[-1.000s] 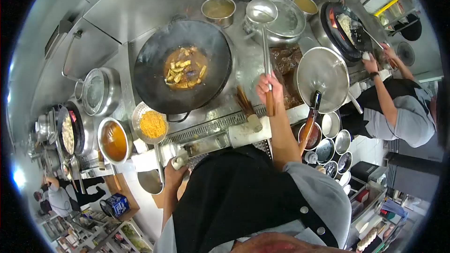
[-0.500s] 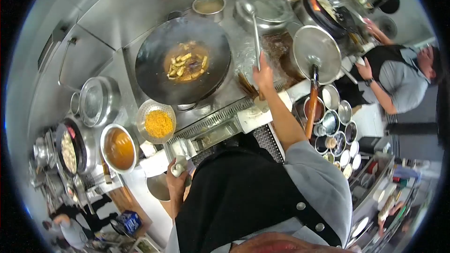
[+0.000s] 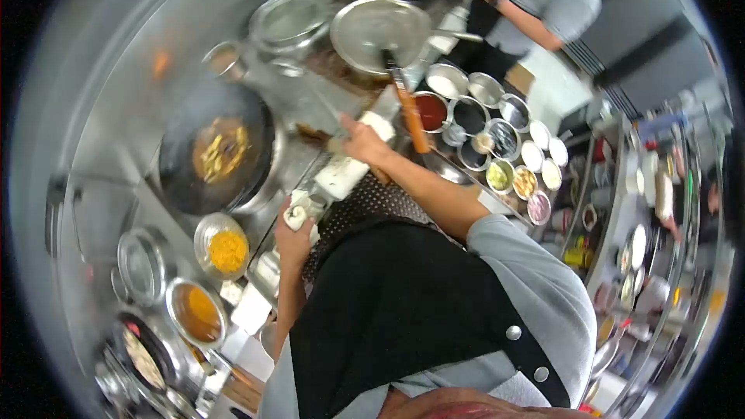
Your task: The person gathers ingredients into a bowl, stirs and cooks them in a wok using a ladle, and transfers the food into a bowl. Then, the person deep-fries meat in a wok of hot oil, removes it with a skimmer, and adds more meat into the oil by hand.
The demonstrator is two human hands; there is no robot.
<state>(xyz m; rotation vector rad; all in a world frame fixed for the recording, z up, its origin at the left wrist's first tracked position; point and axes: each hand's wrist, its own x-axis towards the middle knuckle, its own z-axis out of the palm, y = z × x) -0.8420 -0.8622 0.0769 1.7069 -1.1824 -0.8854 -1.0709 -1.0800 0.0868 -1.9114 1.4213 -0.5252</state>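
My right hand (image 3: pixel 363 142) is closed round the handle end of a metal ladle (image 3: pixel 287 67), whose bowl points away beside the lidded pot. Near the counter's front edge my left hand (image 3: pixel 293 237) grips a crumpled white cloth (image 3: pixel 296 216). A black wok (image 3: pixel 177 163) at the left holds yellowish pieces (image 3: pixel 223 154) in brown sauce. Below it stands a strainer with orange-yellow shreds (image 3: pixel 227 251). The handle of a brush (image 3: pixel 314 134) shows just left of my right hand.
A mesh strainer (image 3: pixel 372 31) with a wooden-handled tool (image 3: pixel 413 120) lies beyond my right arm. Several seasoning bowls (image 3: pixel 470 115) stand right. A pot of orange liquid (image 3: pixel 198 312) is lower left. A co-worker (image 3: pixel 535 8) works at another wok at the top.
The view has swung to the right, so the wok now appears further left and more bowls show. The ladle has lowered beside the lidded pot. My left hand still grips the cloth.
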